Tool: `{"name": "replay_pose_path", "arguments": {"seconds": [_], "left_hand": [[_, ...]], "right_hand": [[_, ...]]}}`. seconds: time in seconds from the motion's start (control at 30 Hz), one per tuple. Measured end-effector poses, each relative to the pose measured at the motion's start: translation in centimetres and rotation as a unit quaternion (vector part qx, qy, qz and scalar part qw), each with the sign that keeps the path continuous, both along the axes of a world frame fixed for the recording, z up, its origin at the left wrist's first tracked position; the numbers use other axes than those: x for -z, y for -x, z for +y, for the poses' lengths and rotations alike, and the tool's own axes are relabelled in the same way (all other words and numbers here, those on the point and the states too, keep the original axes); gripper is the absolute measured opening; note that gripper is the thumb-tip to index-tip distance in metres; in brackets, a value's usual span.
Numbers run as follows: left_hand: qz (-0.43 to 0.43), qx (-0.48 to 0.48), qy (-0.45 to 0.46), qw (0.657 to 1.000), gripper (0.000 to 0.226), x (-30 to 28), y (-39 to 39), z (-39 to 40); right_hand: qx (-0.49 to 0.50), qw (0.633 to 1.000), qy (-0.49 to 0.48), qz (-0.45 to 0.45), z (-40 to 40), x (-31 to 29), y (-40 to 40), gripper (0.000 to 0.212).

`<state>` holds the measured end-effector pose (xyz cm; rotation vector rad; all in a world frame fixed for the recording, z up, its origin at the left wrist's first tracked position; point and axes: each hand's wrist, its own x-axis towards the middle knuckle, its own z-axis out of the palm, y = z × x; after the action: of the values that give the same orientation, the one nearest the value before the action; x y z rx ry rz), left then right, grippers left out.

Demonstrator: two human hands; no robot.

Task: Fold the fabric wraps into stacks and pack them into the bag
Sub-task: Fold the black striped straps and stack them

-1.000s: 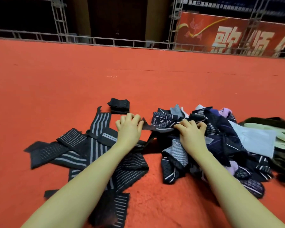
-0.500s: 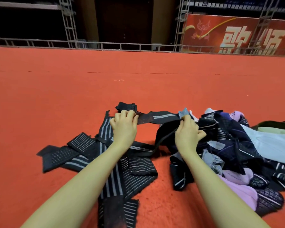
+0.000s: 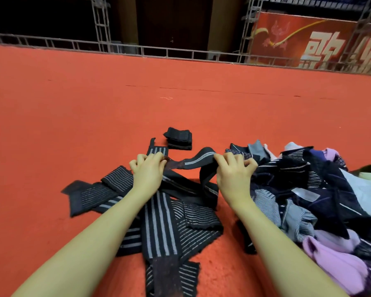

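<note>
Since half a second ago my two hands have drawn further apart, and the striped wrap I hold now runs as a longer span between them; its loose tail drops behind my right wrist onto the spread wraps below. The folded stack, then partly hidden behind my left knuckles, now shows whole beyond the hands, lying apart from them on the carpet.

My left hand has its fingers curled, pinching the dark end tab of the wrap. My right hand pinches the wrap's upper edge with curled fingers, thumb out toward the pile.

I see the work surface as a wide red carpet, with a thin seam line and a bit of thread further out. A low metal railing runs along its far edge, with truss towers rising from it. Behind is dark, and a red banner with large pale characters stands at upper right.

More unfolded striped wraps lie crisscrossed under my forearms, left of centre. To my right sits a mixed heap of dark, grey and lilac fabric. At the far right edge I glimpse something dark and olive; I cannot tell whether it is the bag.
</note>
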<state>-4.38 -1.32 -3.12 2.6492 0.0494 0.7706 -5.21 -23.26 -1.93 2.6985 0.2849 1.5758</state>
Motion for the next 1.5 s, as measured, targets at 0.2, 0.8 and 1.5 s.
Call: {"name": "replay_pose_path", "arguments": {"seconds": [0.2,0.8,1.5], "left_hand": [[0.095,-0.014,-0.069,0.993,0.026,2.1,-1.5,2.1],[0.082,0.054,-0.135,0.986,0.020,4.3,0.0,1.9],[0.203,0.144,-0.148,0.957,0.044,2.0,1.4,-0.5]], "right_hand": [[-0.072,0.996,0.059,0.007,1.7,1.2,-0.9,0.024],[-0.121,0.964,-0.019,0.235,1.0,4.8,1.4,0.054],[-0.032,0.978,-0.061,0.196,-2.4,0.8,1.1,0.079]]}}
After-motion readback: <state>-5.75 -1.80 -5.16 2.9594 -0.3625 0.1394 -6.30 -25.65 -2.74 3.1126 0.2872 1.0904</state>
